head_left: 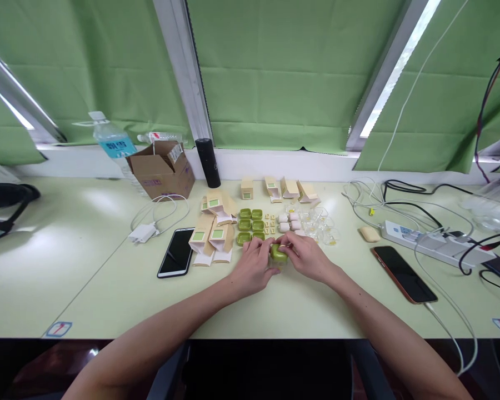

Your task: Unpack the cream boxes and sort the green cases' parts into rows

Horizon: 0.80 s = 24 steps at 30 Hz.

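My left hand (pixel 254 265) and my right hand (pixel 306 256) meet over the table and together grip a small green case (pixel 278 254) between the fingertips. Just beyond them lie several more green cases (pixel 250 220) in rows, small white cases (pixel 289 221) and clear plastic pieces (pixel 319 225). To the left of the hands sits a pile of beige packaging boxes (pixel 213 232) with green labels. More beige boxes (pixel 283 189) lie further back.
A black phone (pixel 176 251) lies left of the boxes, with a white charger (pixel 142 233) and a cardboard box (pixel 161 169) behind. A water bottle (pixel 112 141) and black cylinder (pixel 208 162) stand by the window. On the right: a phone (pixel 403 273), power strip (pixel 431 239), cables.
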Each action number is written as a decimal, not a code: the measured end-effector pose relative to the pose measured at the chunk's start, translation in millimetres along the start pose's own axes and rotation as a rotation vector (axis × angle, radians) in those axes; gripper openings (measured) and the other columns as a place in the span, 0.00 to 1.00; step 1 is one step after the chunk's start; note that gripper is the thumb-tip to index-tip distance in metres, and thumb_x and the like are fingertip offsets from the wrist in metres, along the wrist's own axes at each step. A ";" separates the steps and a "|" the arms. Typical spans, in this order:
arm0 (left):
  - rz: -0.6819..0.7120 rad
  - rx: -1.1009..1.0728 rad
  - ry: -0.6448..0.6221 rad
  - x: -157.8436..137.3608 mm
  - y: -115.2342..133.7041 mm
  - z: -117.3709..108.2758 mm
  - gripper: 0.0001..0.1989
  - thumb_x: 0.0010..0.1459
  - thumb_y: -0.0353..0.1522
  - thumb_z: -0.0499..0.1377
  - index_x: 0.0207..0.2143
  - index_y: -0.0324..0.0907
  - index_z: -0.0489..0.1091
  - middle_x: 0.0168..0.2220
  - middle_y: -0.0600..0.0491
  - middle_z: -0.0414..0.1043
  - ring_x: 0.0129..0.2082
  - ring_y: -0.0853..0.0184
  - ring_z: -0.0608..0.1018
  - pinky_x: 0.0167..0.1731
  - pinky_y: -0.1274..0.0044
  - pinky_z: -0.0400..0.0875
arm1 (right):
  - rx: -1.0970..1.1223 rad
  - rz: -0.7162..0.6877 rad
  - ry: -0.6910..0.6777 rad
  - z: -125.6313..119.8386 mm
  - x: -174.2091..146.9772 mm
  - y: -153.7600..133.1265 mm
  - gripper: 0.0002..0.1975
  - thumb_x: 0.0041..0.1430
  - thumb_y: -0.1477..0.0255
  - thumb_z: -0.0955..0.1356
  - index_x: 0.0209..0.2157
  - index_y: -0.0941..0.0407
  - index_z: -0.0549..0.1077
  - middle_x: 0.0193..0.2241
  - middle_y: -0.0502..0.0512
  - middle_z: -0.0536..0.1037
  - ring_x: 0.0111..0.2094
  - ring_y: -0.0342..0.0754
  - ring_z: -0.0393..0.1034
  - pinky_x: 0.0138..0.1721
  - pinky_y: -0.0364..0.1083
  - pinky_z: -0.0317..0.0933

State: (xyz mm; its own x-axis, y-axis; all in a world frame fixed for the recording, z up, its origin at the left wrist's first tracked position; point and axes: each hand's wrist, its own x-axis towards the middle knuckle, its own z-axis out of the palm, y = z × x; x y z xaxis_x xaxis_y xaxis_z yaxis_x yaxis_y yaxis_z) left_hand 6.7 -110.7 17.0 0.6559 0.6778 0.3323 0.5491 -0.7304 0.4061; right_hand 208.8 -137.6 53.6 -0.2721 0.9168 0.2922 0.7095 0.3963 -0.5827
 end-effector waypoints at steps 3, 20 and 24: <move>0.004 0.001 0.000 -1.2 0.1 1.7 0.37 0.56 0.35 0.68 0.62 0.43 0.54 0.52 0.42 0.69 0.51 0.50 0.70 0.47 0.62 0.65 | 0.192 0.025 0.051 -2.9 -0.7 -2.2 0.06 0.67 0.71 0.64 0.33 0.53 0.67 0.38 0.53 0.81 0.37 0.47 0.75 0.37 0.46 0.66; -0.025 -0.299 0.407 -2.5 -16.9 -8.4 0.19 0.57 0.36 0.66 0.50 0.47 0.66 0.47 0.46 0.69 0.51 0.54 0.71 0.50 0.62 0.70 | 0.568 0.097 0.253 11.6 -7.9 -5.6 0.13 0.65 0.57 0.67 0.38 0.53 0.72 0.30 0.52 0.78 0.29 0.46 0.75 0.31 0.47 0.69; -0.166 -0.451 0.548 2.8 -32.1 -10.3 0.21 0.60 0.40 0.63 0.52 0.47 0.62 0.49 0.46 0.67 0.51 0.56 0.73 0.53 0.61 0.71 | 0.042 -0.115 0.171 5.9 -18.4 -3.3 0.08 0.63 0.66 0.67 0.32 0.54 0.75 0.23 0.49 0.75 0.23 0.44 0.68 0.28 0.44 0.57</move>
State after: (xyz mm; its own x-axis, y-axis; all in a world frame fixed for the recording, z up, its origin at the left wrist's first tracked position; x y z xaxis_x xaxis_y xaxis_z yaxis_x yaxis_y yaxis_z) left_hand -14.5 -84.5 13.7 0.1641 0.8074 0.5667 0.2745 -0.5892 0.7599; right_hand 207.6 -155.4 45.7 -0.2330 0.8455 0.4804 0.6513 0.5026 -0.5685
